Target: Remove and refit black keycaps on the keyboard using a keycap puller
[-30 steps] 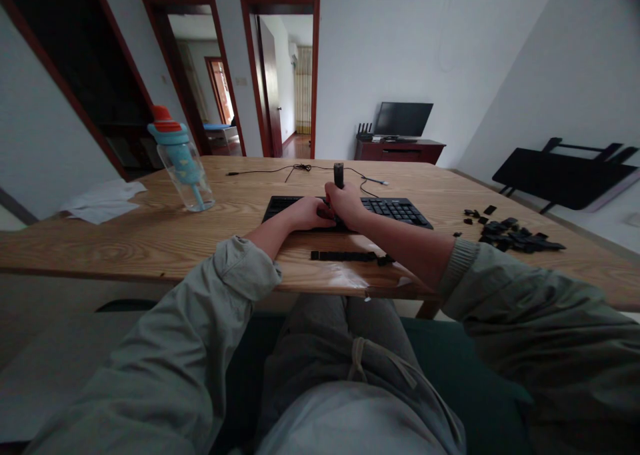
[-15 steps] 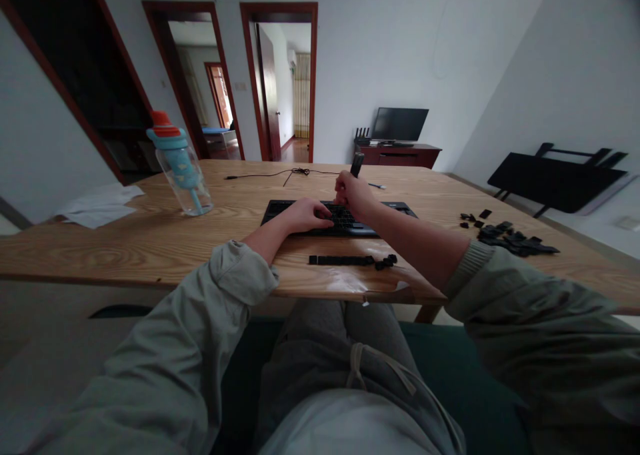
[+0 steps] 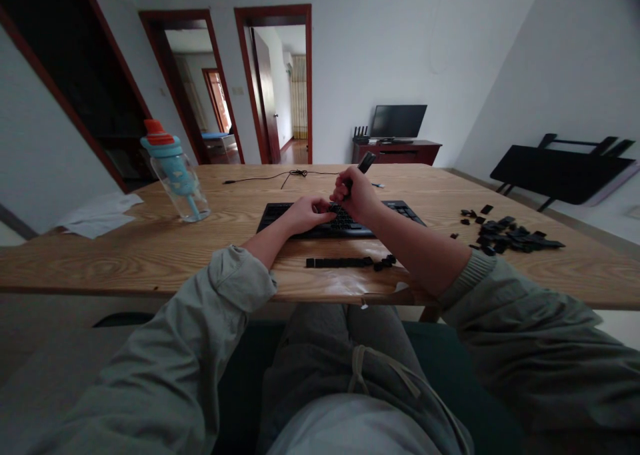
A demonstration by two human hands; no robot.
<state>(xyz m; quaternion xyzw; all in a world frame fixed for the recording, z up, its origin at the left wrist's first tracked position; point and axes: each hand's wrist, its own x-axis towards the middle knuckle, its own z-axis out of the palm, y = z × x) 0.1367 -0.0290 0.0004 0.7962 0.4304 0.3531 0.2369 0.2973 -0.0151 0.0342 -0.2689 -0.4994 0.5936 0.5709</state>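
Note:
A black keyboard [image 3: 275,215] lies on the wooden table in front of me, its middle partly hidden by both hands. My left hand [image 3: 311,215] rests on it with curled fingers, thumb and fingertips close together at the keys. Whatever may be between them is too small to make out. Above the middle keys, my right hand [image 3: 356,190] is wrapped round a black-handled tool [image 3: 367,162], whose handle leans up to the right. Its lower end is hidden near the left fingertips. Nearer me lies a row of black keycaps [image 3: 340,262], with a few loose ones [image 3: 385,263] at its right end.
A pile of black keycaps [image 3: 520,236] sits on the right of the table. To the left stand a clear bottle with an orange lid [image 3: 177,178] and some white paper [image 3: 100,214]. A thin black cable [image 3: 299,172] lies behind the keyboard.
The tool's handle has tipped from nearly upright to a lean towards the right, as my right hand turned. My left hand stays at about the same keys. The view has shifted slightly.

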